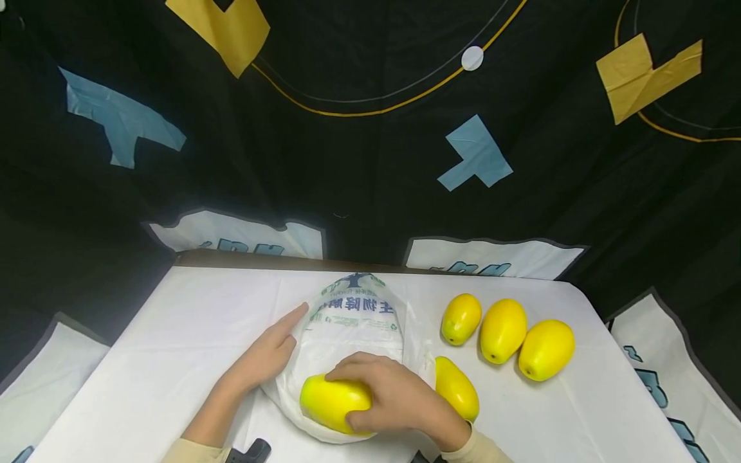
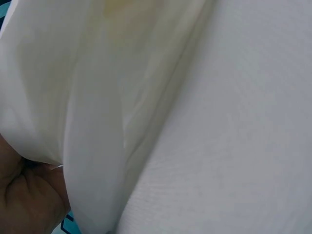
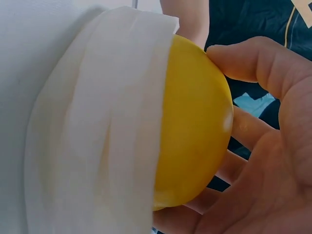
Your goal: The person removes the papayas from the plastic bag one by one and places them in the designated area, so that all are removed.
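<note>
My right hand [image 1: 388,392] grips a yellow mango-shaped fruit [image 1: 332,402] with a greenish end, fingers over the top and thumb at the near side. The fruit is at the mouth of a thin white plastic bag [image 1: 353,337] with printed lettering. In the right wrist view, the bag's rim covers part of the yellow fruit [image 3: 195,122], and fingers and thumb curl round the rest. At the bag's left edge, my left hand [image 1: 263,354] holds the rim, its index finger stretched along the plastic. The left wrist view shows bag film [image 2: 92,107] hiding most of those fingers.
Right of the bag lies another yellow fruit [image 1: 456,389], partly behind my right forearm. Farther right stand three more: a small one [image 1: 461,319], a middle one [image 1: 503,331] and a right one [image 1: 547,350]. The white table [image 1: 590,411] ends at a black curtain [image 1: 370,186].
</note>
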`<state>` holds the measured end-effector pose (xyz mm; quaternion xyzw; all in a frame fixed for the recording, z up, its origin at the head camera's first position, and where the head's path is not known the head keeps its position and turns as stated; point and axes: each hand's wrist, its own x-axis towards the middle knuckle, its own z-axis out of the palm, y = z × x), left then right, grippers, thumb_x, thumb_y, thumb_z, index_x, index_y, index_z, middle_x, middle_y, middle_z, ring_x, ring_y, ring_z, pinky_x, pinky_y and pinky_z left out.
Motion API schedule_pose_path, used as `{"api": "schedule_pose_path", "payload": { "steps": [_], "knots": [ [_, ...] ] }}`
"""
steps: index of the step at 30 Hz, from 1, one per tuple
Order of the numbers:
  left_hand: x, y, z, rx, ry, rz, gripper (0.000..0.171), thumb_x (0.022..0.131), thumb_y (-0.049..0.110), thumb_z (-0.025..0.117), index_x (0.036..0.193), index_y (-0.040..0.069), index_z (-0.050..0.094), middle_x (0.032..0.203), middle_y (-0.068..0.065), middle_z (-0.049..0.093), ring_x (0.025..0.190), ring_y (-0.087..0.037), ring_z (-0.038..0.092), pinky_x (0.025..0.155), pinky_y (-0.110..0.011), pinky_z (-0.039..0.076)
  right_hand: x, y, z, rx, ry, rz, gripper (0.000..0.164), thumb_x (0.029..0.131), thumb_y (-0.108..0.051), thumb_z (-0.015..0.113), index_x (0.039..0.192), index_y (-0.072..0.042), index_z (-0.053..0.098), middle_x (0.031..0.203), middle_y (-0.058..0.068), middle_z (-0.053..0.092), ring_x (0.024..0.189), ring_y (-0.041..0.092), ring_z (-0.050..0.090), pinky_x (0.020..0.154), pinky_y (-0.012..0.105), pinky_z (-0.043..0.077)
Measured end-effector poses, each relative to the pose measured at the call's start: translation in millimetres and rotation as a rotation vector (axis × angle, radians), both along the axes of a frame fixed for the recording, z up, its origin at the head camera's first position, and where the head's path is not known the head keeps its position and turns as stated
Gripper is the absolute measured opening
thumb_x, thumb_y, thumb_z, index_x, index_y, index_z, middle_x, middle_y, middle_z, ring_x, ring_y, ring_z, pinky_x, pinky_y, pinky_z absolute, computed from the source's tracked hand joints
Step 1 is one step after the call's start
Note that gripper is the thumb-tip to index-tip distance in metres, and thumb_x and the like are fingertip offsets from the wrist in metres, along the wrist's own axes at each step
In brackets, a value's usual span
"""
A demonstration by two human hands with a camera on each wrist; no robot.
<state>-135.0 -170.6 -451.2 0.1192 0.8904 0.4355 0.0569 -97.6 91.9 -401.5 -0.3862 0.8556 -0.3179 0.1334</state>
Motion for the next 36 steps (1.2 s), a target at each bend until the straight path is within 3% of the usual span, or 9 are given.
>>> {"api": "schedule_pose_path", "payload": {
  "steps": [8, 21, 28, 36],
  "knots": [
    [0.0, 0, 0.2, -0.003, 0.015, -0.004, 0.056, 0.097, 0.001, 0.035, 0.153, 0.003, 0.028, 0.157, -0.016, 0.027, 0.144, -0.035, 0.022, 0.116, -0.051, 0.019, 2.7, 12, 10.2, -0.043, -0.014, -0.073, 0.055, 0.074, -0.022, 0.075, 0.127, -0.033, 0.063, 0.121, -0.021, 0.058, 0.101, 0.003, 0.054, 0.088, 0.025, 0.050],
    [-1.2, 2, 0.4, -0.002, 0.006, -0.005, 0.056, 0.097, 0.001, 0.032, 0.153, 0.001, 0.026, 0.157, -0.017, 0.026, 0.144, -0.035, 0.021, 0.117, -0.051, 0.017, 6.9, 52, 29.8, -0.117, 0.108, -0.197, 0.056, 0.075, -0.023, 0.075, 0.129, -0.032, 0.061, 0.127, -0.019, 0.055, 0.111, 0.006, 0.053, 0.090, 0.032, 0.050],
    [-1.0, 3, 1.6, 0.000, 0.016, -0.008, 0.057, 0.096, -0.001, 0.031, 0.153, 0.001, 0.026, 0.157, -0.018, 0.025, 0.144, -0.036, 0.020, 0.117, -0.051, 0.015, 13.7, 73, 40.9, -0.076, 0.112, -0.350, 0.059, 0.073, -0.026, 0.079, 0.126, -0.041, 0.061, 0.126, -0.028, 0.053, 0.108, 0.000, 0.052, 0.089, 0.034, 0.051],
    [-1.2, 3, 1.4, -0.002, 0.003, -0.008, 0.057, 0.096, -0.001, 0.031, 0.153, 0.002, 0.025, 0.158, -0.017, 0.024, 0.145, -0.036, 0.020, 0.117, -0.051, 0.015, 20.0, 100, 50.6, -0.050, 0.123, -0.492, 0.059, 0.071, -0.025, 0.082, 0.124, -0.043, 0.061, 0.123, -0.029, 0.054, 0.110, 0.001, 0.051, 0.088, 0.033, 0.053]
  ]
}}
